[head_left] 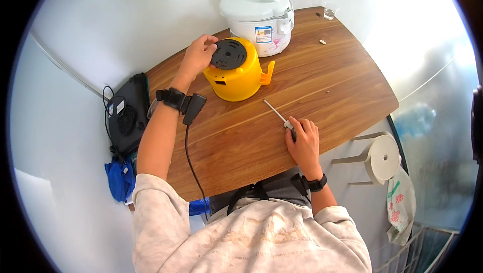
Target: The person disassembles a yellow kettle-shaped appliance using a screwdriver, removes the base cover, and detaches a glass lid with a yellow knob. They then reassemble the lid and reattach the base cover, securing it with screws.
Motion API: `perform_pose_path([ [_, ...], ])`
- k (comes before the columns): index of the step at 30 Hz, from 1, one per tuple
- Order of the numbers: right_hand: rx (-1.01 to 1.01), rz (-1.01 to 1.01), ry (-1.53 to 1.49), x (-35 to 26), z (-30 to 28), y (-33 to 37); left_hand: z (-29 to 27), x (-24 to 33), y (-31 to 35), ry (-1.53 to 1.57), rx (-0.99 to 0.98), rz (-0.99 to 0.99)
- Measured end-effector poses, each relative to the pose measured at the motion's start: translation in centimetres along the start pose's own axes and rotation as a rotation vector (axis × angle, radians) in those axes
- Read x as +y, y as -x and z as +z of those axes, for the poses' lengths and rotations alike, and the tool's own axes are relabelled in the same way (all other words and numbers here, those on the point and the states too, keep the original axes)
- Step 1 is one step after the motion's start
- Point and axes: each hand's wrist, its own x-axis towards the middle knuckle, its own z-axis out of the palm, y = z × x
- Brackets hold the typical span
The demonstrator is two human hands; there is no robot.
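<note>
A yellow pot-shaped appliance (236, 88) stands upside down on the table, with a handle on its right side. Its round black base plate (230, 54), cut with slots, faces up. My left hand (200, 56) grips the left edge of that base, thumb and fingers curled about it. Low on the right, my right hand (303, 141) is closed around the handle of a screwdriver (274, 110). The screwdriver's thin metal shaft points up and left toward the appliance, its tip apart from it and close to the tabletop.
Behind the appliance is a white rice cooker (259, 19). A clear cup (329, 11) and small bits lie on the wooden table (342, 79). A black bag (128, 114) sits left, a white stool (383, 157) right. A cable (190, 157) hangs from my left wrist.
</note>
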Motion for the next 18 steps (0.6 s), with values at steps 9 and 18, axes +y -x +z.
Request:
perform_pose_path([
  [9,-0.004,0.005,-0.021,-0.4,-0.2,0.0,0.1,-1.7,0.3,-0.440,0.151,0.332],
  [18,-0.003,0.018,-0.018,-0.1,-0.3,-0.1,1.0,-0.9,1.0,-0.646,-0.075,0.343],
])
